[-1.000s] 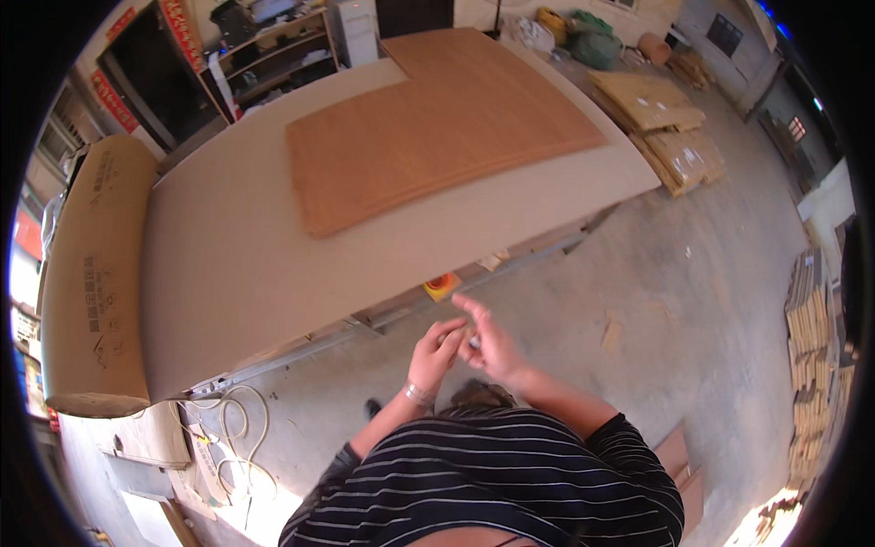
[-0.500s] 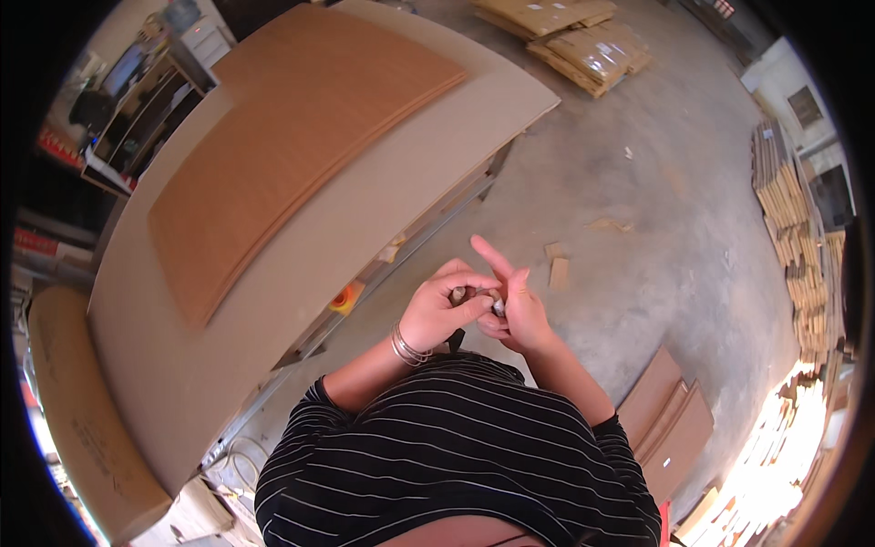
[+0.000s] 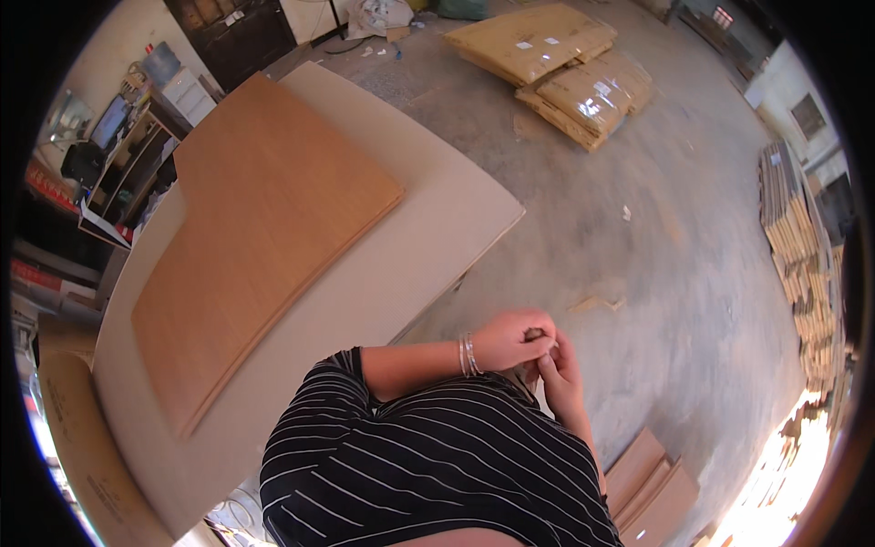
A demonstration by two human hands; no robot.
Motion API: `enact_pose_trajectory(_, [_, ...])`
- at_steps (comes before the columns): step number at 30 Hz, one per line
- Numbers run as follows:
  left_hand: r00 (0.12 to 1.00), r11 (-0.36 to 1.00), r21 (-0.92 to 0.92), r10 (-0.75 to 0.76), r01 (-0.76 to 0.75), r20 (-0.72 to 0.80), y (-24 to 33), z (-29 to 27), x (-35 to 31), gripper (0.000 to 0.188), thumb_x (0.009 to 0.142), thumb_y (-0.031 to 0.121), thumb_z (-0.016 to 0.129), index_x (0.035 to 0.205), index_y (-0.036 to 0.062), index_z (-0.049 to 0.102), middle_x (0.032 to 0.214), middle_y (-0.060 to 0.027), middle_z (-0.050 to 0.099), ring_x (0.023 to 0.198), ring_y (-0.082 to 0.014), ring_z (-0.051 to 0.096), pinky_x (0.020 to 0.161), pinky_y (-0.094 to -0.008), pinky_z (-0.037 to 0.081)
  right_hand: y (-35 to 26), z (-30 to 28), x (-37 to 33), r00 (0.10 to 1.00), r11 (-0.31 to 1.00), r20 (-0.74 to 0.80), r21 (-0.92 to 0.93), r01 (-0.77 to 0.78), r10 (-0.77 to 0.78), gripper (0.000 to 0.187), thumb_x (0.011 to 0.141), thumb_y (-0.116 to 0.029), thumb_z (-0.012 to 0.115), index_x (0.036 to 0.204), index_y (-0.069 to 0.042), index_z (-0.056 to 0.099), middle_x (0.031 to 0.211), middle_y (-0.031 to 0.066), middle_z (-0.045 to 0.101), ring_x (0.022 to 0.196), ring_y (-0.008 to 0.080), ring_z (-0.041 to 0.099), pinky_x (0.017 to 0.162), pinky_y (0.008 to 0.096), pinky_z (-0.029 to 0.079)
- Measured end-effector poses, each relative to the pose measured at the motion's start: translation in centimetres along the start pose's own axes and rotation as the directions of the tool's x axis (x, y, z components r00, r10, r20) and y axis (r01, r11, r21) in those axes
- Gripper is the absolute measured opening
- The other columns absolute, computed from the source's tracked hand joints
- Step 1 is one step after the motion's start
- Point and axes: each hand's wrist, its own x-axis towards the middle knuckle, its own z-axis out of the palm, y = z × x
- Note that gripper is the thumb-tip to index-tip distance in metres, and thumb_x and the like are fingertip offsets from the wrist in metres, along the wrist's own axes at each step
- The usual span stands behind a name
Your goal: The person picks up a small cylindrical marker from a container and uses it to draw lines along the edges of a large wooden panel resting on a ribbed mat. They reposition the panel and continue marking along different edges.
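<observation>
In front of my body, over the concrete floor, my two hands meet. My left hand point(image 3: 510, 340), with bangles point(image 3: 469, 354) at its wrist, is closed, thumb against fingers. A bit of a small brownish thing shows between them, too small to name. My right hand point(image 3: 563, 376) is closed too, its thumb and fingertips pressed against the left fingers. Whatever it pinches is mostly hidden. To the left, a large pale board point(image 3: 428, 228) forms a tabletop, and on it lies a stack of brown wood-look sheets point(image 3: 283, 219). Neither hand touches the sheets.
Wrapped flat packages point(image 3: 538, 46) lie on the floor point(image 3: 674, 273) at the far side. Brown panels point(image 3: 652, 483) rest at lower right, and stacked boards point(image 3: 793, 246) line the right wall. A long cardboard roll point(image 3: 87, 447) stands at the left edge. A desk point(image 3: 137, 164) is behind the table.
My view has swung, so the table sits lower and more floor shows beyond. My hands have drawn closer together, and the right fingers that were stretched out are now folded in.
</observation>
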Motion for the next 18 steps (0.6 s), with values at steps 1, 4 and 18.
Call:
enact_pose_trajectory(1, [0.997, 0.998, 0.014, 0.065, -0.065, 0.032, -1.1, 0.4, 2.8, 0.006, 0.085, 0.012, 0.056, 0.086, 0.0062, 0.057, 0.082, -0.0056, 0.057, 0.077, -0.0179, 0.057, 0.068, -0.0294, 0.045, -0.2, -2.2, 1.3, 1.0, 1.0, -0.009, 0.019, -0.005, 0.006, 0.041, 0.094, -0.015, 0.046, 0.132, -0.002, 0.035, 0.1, 0.0075, 0.058, 0.076, 0.0106, 0.054, 0.065, 0.0212, 0.044])
enact_pose_trajectory(4, [0.996, 0.996, 0.058, 0.072, -0.075, 0.046, -3.2, 0.3, 10.6, 0.009, 0.086, 0.016, 0.056, 0.086, 0.0074, 0.057, 0.082, -0.006, 0.057, 0.078, -0.0212, 0.057, 0.069, -0.0307, 0.045, -1.7, -8.4, 7.6, 0.998, 0.998, 0.034, -0.034, -0.055, 0.057, 0.037, 0.094, -0.014, 0.047, 0.128, -0.001, 0.04, 0.098, 0.0059, 0.06, 0.074, 0.0092, 0.053, 0.064, 0.0208, 0.043])
enact_pose_trajectory(18, [0.577, 0.899, -0.201, -0.408, 0.389, -0.708, -10.1, -6.2, 28.7, 0.025, 0.085, 0.03, 0.062, 0.08, 0.0045, 0.059, 0.059, 0.0031, 0.047, 0.056, -0.0046, 0.042, 0.052, -0.0232, 0.038, -23.9, -24.7, 41.8, 0.616, 0.686, 0.362, 0.582, 0.436, -0.699, 0.024, 0.091, -0.033, 0.046, 0.077, -0.013, 0.05, 0.062, -0.0023, 0.046, 0.065, 0.012, 0.046, 0.075, 0.0411, 0.038])
